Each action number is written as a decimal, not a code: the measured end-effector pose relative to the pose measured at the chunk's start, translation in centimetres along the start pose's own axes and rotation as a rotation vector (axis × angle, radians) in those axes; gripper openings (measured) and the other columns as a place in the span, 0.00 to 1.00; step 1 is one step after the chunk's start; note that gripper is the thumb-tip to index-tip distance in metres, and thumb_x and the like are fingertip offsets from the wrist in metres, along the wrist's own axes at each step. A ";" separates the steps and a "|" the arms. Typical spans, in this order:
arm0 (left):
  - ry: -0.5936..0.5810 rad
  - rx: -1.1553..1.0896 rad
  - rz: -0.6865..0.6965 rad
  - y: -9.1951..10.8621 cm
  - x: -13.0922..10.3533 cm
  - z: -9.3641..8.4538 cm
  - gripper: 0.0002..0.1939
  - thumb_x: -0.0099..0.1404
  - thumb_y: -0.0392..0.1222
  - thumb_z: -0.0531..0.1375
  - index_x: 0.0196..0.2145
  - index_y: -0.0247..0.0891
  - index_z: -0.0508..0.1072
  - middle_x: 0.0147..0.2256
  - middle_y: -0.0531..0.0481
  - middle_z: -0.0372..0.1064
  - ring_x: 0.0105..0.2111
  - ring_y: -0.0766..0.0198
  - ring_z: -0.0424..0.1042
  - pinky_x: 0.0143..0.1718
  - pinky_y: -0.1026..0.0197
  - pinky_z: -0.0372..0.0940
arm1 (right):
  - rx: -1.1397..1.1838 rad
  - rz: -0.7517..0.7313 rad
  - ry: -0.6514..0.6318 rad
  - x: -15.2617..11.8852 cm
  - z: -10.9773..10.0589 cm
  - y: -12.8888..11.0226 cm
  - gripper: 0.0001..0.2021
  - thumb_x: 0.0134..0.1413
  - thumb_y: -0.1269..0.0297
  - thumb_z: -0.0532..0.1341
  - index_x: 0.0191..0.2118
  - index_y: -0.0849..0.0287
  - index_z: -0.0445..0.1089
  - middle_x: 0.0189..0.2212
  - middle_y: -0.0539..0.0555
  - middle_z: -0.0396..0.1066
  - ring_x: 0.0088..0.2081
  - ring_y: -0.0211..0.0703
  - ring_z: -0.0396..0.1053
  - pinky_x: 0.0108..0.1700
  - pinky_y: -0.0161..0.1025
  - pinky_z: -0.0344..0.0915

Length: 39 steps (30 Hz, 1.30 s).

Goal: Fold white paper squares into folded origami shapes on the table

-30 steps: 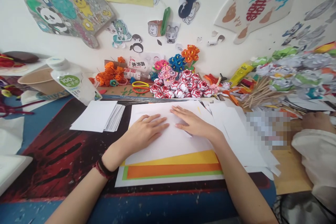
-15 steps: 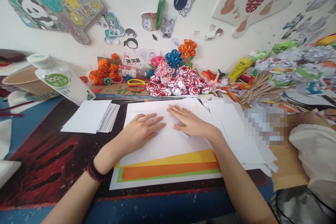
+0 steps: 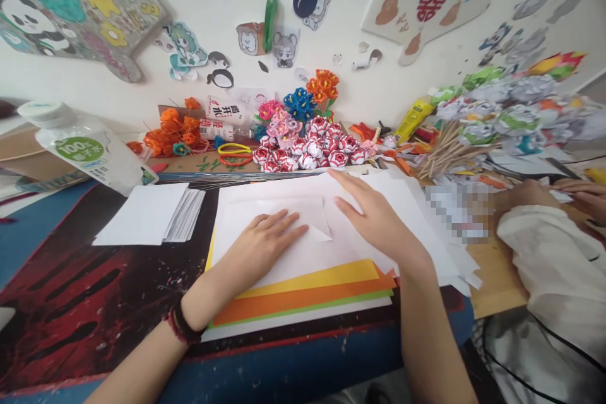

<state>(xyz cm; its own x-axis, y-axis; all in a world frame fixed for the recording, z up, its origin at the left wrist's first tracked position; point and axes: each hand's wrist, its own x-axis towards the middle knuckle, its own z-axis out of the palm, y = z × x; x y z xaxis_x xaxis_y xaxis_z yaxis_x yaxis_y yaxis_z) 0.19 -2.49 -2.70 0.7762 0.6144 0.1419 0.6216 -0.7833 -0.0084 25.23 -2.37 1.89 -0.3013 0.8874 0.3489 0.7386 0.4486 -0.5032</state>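
A large white sheet (image 3: 227, 227) lies over yellow, orange (image 3: 303, 294), green and white sheets. On it is a smaller white piece (image 3: 316, 209) with a corner pointing toward me. My left hand (image 3: 265, 243) rests flat on the white paper, its fingers spread across the smaller piece's left part. To the right, my right hand (image 3: 374, 218) is tilted on its edge at the sheet's right side, thumb apart from the fingers, holding nothing that shows. More white sheets (image 3: 416, 214) lie just beyond it.
A stack of white paper squares (image 3: 142, 214) lies at left, by a white bottle (image 3: 89, 151). Red-and-white paper flowers (image 3: 317, 148) line the back edge. Sticks with wrapped flowers (image 3: 440, 151) lie at right, beside another person's sleeve (image 3: 544, 252).
My right hand has moved right and turned up onto its edge, uncovering the smaller piece. My left hand stays on the paper. The view has shifted, showing more of the other person's hands.
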 end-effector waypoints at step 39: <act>-0.053 -0.091 0.068 0.7 -0.2 -0.3 0.27 0.71 0.34 0.47 0.65 0.47 0.51 0.66 0.47 0.49 0.67 0.54 0.43 0.64 0.45 0.44 | -0.212 0.074 0.131 -9.6 6.1 -4.1 0.23 0.59 0.77 0.50 0.56 0.54 0.67 0.50 0.53 0.73 0.50 0.51 0.67 0.49 0.50 0.63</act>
<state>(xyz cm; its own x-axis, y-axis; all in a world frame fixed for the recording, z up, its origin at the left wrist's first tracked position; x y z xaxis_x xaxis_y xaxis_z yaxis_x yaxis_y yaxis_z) 0.44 -3.24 -2.39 0.8223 0.5616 0.0918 0.5569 -0.8273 0.0736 21.40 -12.08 -4.14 -0.1714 0.8896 0.4233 0.8698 0.3384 -0.3590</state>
